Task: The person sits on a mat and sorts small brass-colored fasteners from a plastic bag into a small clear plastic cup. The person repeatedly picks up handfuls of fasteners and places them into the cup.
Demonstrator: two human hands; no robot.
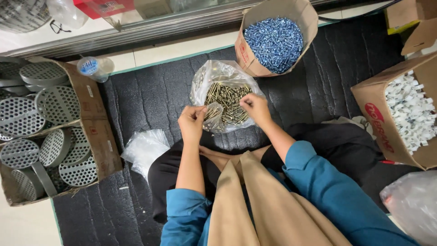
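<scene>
A clear plastic bag (217,75) full of brass-coloured screws (227,98) lies open on a black mat (150,100) in front of me. My left hand (192,122) pinches the bag's near rim at its left side. At the right side of the opening, my right hand (256,108) has its fingers closed among the screws; whether it holds any I cannot tell. Both sleeves are teal, and a tan cloth hangs over my lap.
A cardboard box of blue-silver screws (274,42) stands behind the bag. At the right, a box (378,114) holds white plastic parts. On the left, a box (98,136) holds grey perforated metal discs. A crumpled clear bag (144,148) lies near my left knee.
</scene>
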